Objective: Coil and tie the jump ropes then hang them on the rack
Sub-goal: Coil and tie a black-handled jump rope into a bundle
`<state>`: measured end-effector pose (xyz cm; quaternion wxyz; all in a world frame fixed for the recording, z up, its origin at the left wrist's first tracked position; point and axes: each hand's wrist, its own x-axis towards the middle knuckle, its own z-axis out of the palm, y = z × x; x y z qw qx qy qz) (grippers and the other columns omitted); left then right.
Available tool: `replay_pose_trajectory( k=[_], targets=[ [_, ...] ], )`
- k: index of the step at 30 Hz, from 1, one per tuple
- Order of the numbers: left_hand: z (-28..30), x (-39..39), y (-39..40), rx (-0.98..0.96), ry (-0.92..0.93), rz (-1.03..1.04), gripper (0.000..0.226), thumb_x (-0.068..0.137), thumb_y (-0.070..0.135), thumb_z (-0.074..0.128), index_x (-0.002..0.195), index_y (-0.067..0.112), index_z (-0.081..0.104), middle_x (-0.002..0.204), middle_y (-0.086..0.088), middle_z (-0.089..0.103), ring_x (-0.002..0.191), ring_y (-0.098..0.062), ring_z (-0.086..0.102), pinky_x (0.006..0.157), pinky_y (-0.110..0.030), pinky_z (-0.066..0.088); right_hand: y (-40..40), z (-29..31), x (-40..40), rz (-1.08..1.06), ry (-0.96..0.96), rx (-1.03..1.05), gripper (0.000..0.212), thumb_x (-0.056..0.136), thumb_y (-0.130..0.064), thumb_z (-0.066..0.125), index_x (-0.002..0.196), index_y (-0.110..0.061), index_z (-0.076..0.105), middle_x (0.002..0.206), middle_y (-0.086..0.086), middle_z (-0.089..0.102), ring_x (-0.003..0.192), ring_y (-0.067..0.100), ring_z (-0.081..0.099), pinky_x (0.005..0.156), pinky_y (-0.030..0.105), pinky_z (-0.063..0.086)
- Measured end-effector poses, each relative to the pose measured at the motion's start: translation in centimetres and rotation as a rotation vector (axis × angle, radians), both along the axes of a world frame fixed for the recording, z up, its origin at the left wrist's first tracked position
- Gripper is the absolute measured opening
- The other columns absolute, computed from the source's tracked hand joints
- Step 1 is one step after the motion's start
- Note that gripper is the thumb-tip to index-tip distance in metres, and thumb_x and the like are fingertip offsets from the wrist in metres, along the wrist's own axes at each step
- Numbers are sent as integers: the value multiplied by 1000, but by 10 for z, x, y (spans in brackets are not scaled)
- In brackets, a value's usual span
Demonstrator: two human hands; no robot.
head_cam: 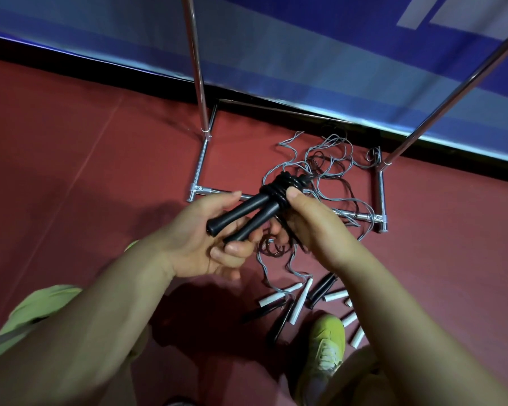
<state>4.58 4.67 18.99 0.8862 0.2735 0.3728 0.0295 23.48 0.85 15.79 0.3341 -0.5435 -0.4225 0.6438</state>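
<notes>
My left hand [206, 244] holds the two black handles [244, 219] of a jump rope, fingers curled under them. My right hand [308, 227] pinches the black cord [279, 186] wound round the handle tops, thumb on the wraps. Loose ropes [329, 165] lie below on the red floor [85, 171], inside the rack [198, 83] base.

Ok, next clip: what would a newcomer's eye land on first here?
The black jump rope at centre, cord wound around its paired handles, held by the left hand and right hand. Behind it, tangled grey and dark ropes lie over the chrome rack base on the red floor.
</notes>
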Motion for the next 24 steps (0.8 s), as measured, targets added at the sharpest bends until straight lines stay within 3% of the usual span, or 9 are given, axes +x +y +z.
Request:
replay_pose_trajectory(
  k=[4, 9, 11, 12, 14, 16, 20, 24],
  targets=[
    [-5, 6, -2, 129, 219, 14, 54, 90, 51, 26, 74, 9, 55, 48, 2, 38, 38, -7, 21, 49, -23, 44, -3, 1, 0, 74, -182, -170, 69, 92, -61, 29, 105, -4, 64, 69, 3, 61, 63, 17, 57, 67, 30, 42],
    [-8, 13, -6, 206, 328, 43, 51, 94, 45, 27, 73, 8, 56, 47, 1, 40, 36, -8, 20, 51, -24, 43, -1, 7, 0, 79, -413, -257, 67, 92, -67, 24, 79, -16, 65, 68, 6, 67, 48, 7, 51, 49, 22, 31],
    [-10, 15, -8, 243, 369, 49, 48, 94, 42, 29, 74, 8, 56, 46, 1, 41, 35, -8, 21, 52, -25, 43, -1, 10, 0, 74, -460, -285, 67, 91, -69, 25, 76, -16, 64, 66, 4, 68, 41, 4, 49, 49, 22, 32],
    [-12, 15, -8, 260, 387, 53, 48, 95, 41, 29, 74, 8, 56, 46, 1, 42, 34, -7, 22, 52, -25, 44, -1, 10, 0, 77, -485, -286, 70, 90, -71, 26, 75, -14, 65, 66, 4, 69, 44, 6, 53, 53, 23, 35],
    [-15, 14, -8, 311, 426, 60, 47, 96, 40, 31, 74, 8, 57, 46, 2, 43, 33, -7, 23, 53, -26, 44, -2, 9, 1, 65, -535, -281, 80, 87, -74, 27, 80, -6, 68, 77, 6, 73, 68, 17, 66, 66, 29, 45],
    [-18, 13, -8, 388, 474, 63, 46, 96, 40, 33, 75, 9, 58, 46, 2, 44, 34, -7, 26, 56, -28, 44, -3, 10, 2, 34, -580, -266, 84, 87, -73, 30, 90, 1, 69, 87, 9, 72, 79, 22, 65, 68, 26, 42],
    [-25, 16, -8, 553, 577, 107, 41, 98, 39, 39, 74, 13, 60, 46, 7, 49, 36, -2, 41, 67, -31, 44, -1, 11, 1, -29, -502, -219, 63, 92, -62, 36, 72, -7, 61, 47, -3, 57, 47, 16, 52, 53, 26, 38],
    [-35, 15, -7, 691, 643, 86, 34, 94, 42, 48, 77, 15, 61, 54, 7, 53, 52, -10, 46, 73, -34, 42, -1, 9, 1, -54, -348, -247, 62, 95, -59, 33, 74, -9, 64, 44, -5, 49, 35, 12, 41, 43, 21, 32]
  ],
)
